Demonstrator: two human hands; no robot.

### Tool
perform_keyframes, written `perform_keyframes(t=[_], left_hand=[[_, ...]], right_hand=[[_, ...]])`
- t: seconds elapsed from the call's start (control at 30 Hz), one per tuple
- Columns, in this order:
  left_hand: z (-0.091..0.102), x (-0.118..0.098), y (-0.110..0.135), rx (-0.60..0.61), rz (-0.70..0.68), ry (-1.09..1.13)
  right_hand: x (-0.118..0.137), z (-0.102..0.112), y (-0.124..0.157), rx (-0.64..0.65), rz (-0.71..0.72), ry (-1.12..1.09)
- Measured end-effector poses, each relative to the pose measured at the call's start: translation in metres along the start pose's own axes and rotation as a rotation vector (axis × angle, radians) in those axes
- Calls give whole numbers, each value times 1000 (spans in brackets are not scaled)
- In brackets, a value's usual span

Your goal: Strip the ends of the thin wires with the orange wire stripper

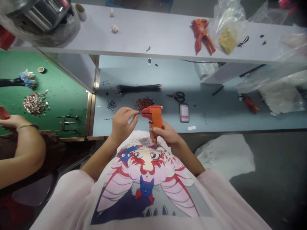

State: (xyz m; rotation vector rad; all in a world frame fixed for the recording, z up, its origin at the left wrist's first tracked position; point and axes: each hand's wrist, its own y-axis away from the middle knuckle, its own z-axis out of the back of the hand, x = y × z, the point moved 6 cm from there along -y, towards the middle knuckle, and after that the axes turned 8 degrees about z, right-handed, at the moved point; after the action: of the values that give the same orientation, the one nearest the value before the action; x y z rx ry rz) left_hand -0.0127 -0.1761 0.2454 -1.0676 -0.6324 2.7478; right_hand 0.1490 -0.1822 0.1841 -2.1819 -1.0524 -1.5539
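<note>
My left hand [123, 124] pinches a thin dark wire [108, 119], whose far end with a blue tip sticks out to the left. The wire's near end meets the jaws of an orange and red wire stripper [157, 116]. Around the stripper's handles my right hand [166, 132] is wrapped, holding it upright at the table's front edge. Just beyond the jaws lies a heap of small copper-coloured scraps [144, 103]. Behind that, a bundle of black wires [139, 89] stretches across the blue table. A small pile of blue-tipped pieces [111, 104] sits left of the heap.
Black-handled scissors [179, 96] and a phone [184, 112] lie to the right. A white shelf [134, 28] spans the back, bearing another wire stripper [202, 35]. Plastic bags [280, 95] crowd the far right. On the left, a co-worker's arm [28, 140] reaches over a green table [69, 108].
</note>
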Motion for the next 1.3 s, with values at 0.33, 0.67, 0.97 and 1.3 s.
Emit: perform_keyframes(t=[0.33, 0.67, 0.97, 1.3], left_hand=[[-2, 9, 1, 27, 34, -3], [-3, 9, 2, 47, 49, 18], [-3, 10, 3, 50, 66, 26], [-52, 40, 9, 460, 696, 826]], right_hand=[[0, 1, -5, -2, -6, 191], [2, -2, -4, -22, 17, 219], [-2, -2, -6, -29, 28, 161], [-16, -7, -17, -7, -37, -321]])
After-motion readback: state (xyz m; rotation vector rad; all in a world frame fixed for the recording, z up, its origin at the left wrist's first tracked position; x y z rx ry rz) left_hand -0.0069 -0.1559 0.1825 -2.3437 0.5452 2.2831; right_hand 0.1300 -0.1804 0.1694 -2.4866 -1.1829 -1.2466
